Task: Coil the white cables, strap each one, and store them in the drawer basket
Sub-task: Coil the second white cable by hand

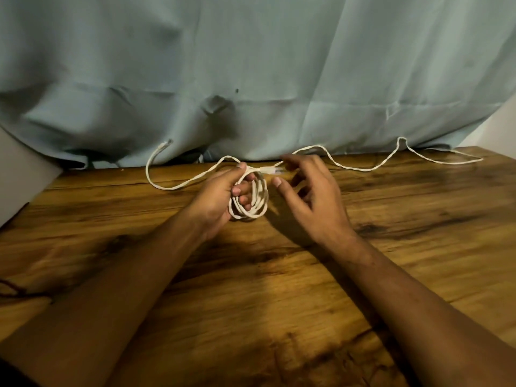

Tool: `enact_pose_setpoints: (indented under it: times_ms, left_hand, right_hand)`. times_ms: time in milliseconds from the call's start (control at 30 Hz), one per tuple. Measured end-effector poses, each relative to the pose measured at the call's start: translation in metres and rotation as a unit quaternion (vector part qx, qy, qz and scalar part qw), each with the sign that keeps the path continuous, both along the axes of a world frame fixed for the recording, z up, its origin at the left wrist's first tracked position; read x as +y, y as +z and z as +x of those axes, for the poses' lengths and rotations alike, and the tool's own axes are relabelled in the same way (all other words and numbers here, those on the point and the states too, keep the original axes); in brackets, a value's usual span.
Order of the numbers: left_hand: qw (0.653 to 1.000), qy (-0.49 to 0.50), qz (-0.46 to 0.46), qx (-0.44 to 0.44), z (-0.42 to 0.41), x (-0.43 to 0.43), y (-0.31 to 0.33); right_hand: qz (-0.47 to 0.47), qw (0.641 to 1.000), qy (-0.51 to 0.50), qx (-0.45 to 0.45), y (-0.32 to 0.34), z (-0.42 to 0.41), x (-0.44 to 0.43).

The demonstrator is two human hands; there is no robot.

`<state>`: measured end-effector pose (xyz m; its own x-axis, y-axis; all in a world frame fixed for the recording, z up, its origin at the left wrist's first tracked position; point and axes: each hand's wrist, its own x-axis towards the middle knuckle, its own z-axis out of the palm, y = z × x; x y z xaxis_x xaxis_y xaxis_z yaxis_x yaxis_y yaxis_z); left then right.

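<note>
Two bare forearms reach out over the wooden counter (279, 289), which has a dark, streaky grain.

The left hand (220, 199) is turned palm-in. Its fingers (243, 191) are curled through a small coil (258, 202) of white cable, several loops hanging round them, and the thumb presses the top of the bundle. The coil is lifted just off the wood.

Just beside it, the right hand (312, 196) is blurred. Its fingers (301, 160) are spread and loosely bent, with the thumb held apart, and they grip nothing that can be made out.

Between the left thumb and the right fingertips, a clear plug (275, 171) with a white boot sticks out from the top of the coil, pointing toward the right fingers. Whether they touch it cannot be told.

Beyond the left fingers, a loose tail (156, 185) of the cable leaves the coil, sags onto the counter and curves up to a second plug (167, 143) that rests against the cloth.

Past the right fingers, a long white strand (363, 169) wanders along the far edge of the counter. Its near end is hidden behind the fingers.

Behind everything hangs a creased pale blue-green cloth (251, 65).
</note>
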<state>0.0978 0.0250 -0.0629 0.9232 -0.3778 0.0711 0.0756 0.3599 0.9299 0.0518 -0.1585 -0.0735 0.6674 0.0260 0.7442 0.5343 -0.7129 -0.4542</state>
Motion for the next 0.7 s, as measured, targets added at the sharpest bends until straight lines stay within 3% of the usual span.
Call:
enact_pose_setpoints:
  times_ms: [267, 467, 700]
  left_hand:
    - [0.99, -0.044, 0.136, -0.005, -0.013, -0.009, 0.005]
    - [0.968, -0.015, 0.249, -0.04, -0.01, -0.003, 0.005]
    - [0.957, 0.063, 0.263, -0.103, -0.009, -0.007, -0.001]
  right_hand:
    - [-0.109, 0.981, 0.106, 0.118, -0.007, 0.0, 0.002]
    - [-0.182, 0.971, 0.054, 0.142, -0.006, -0.001, 0.006]
    - [-0.229, 0.965, 0.01, 0.131, -0.003, -0.005, 0.013]
